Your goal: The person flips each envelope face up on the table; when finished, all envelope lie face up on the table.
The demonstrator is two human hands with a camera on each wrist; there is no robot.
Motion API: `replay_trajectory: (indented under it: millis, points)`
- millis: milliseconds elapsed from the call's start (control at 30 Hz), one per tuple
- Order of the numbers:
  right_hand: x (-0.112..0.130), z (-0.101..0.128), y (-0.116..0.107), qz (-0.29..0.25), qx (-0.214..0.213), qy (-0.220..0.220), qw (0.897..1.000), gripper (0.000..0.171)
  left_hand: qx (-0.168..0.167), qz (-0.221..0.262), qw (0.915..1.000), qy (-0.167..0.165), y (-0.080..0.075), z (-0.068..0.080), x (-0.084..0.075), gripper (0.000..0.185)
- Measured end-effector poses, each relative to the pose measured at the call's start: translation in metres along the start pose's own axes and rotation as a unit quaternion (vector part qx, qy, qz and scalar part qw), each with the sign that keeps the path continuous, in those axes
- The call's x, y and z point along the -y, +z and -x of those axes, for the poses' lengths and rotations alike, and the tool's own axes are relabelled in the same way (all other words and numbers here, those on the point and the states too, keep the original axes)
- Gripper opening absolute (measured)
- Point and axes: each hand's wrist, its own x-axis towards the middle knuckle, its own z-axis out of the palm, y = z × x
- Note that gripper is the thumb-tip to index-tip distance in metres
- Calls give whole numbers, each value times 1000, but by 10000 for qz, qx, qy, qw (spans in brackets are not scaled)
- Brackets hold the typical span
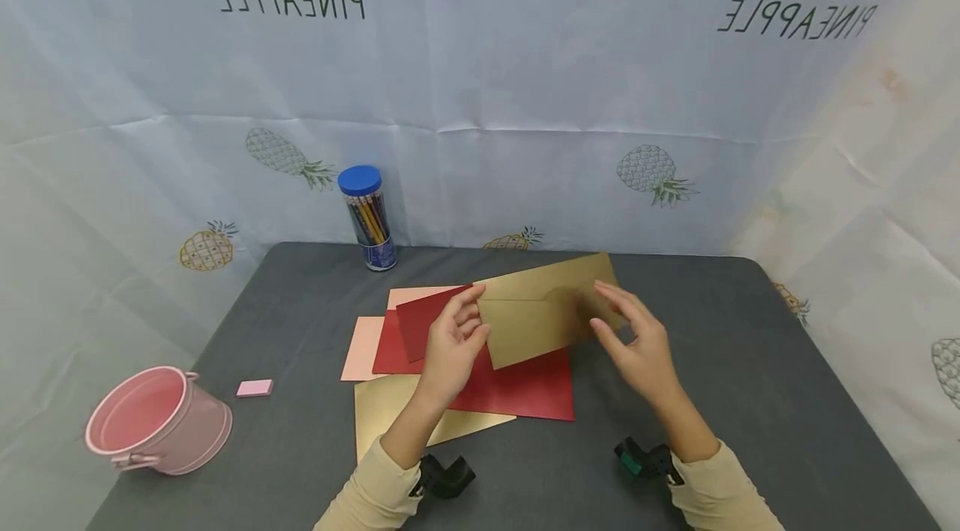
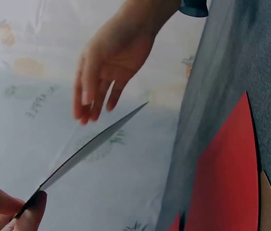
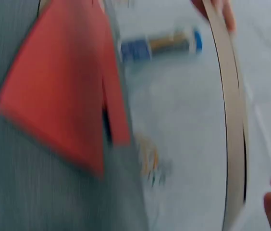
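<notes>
My left hand (image 1: 450,352) pinches the left edge of a gold sheet of paper (image 1: 525,327), raised over the pile. Thumb and fingers (image 2: 32,214) meet on its edge in the left wrist view, where the sheet appears nearly edge-on. A line runs across its face, and the right wrist view shows two layers along the edge. Beside the sheet's right end is my right hand (image 1: 643,352), fingers spread and relaxed; in the left wrist view it hangs apart from the sheet. Beneath lie red sheets (image 1: 517,389), pink sheets (image 1: 362,352) and another gold sheet (image 1: 382,414).
At the table's back stands a clear jar of pencils (image 1: 367,218) with a blue lid. A pink eraser (image 1: 255,388) and a tilted-looking pink bucket (image 1: 180,431) are on the left. A pineapple-print curtain (image 1: 480,64) hangs behind the dark grey table (image 1: 750,398).
</notes>
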Motion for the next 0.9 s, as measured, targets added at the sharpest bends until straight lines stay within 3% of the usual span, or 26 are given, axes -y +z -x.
replay_trajectory:
  millis: [133, 300, 367, 533, 700, 900]
  points:
    - [-17, -5, -18, -465, -146, 739, 9961, 49, 74, 240, 9994, -226, -8, -5, 7, 50]
    - [-53, 0, -29, -1500, 562, 1750, 9714, 52, 232, 515, 9965, -619, -15, -13, 16, 50]
    - [-65, 3, -30, -1701, 816, 1938, 9627, 52, 350, 583, 9945, -795, -17, -16, 21, 50]
    - [-77, 3, -31, -1742, 900, 2100, 9578, 50, 693, 655, 9896, -1076, -16, -27, 34, 48]
    - [-91, 4, -44, -1690, 816, 2344, 9538, 49, 793, 594, 9878, -1205, 0, -42, 43, 50]
    - [-118, 6, -73, -1578, 663, 2717, 9470, 50, 923, 491, 9877, -1163, 40, -64, 53, 50]
